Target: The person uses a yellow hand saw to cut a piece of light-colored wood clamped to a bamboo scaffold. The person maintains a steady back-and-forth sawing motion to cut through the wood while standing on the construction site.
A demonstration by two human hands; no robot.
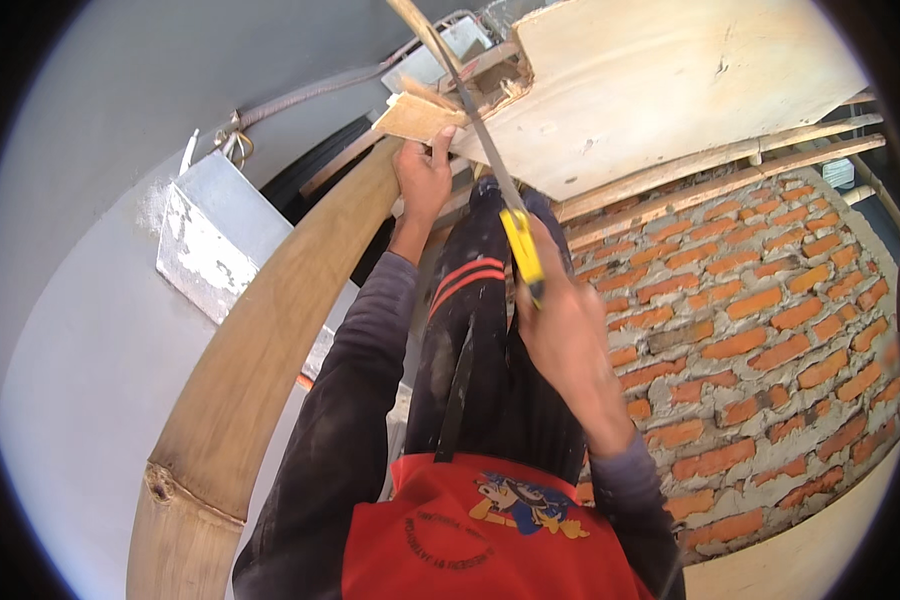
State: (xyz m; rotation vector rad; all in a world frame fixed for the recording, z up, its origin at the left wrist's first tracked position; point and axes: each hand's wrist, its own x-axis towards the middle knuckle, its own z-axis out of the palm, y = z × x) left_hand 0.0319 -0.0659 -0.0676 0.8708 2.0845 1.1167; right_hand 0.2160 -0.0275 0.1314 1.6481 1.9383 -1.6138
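Note:
A handsaw with a yellow and black handle (521, 245) is gripped in my right hand (560, 325), which is slightly blurred. Its narrow blade (485, 140) slants up and away to the left, lying across the edge of a plywood sheet (650, 90). Just left of the blade, my left hand (425, 178) pinches a small plywood flap (415, 117), thumb on top and fingers below. Whether the flap is still joined to the sheet, I cannot tell. A notch with rough edges (510, 92) shows in the sheet beyond the blade.
A thick bamboo pole (260, 340) rises along my left side. Behind it, a pale metal box (220, 225) and a conduit (315, 95) sit on the grey wall. Wooden battens (690, 175) run under the sheet. To the right is a brick surface (740, 350) with rough mortar.

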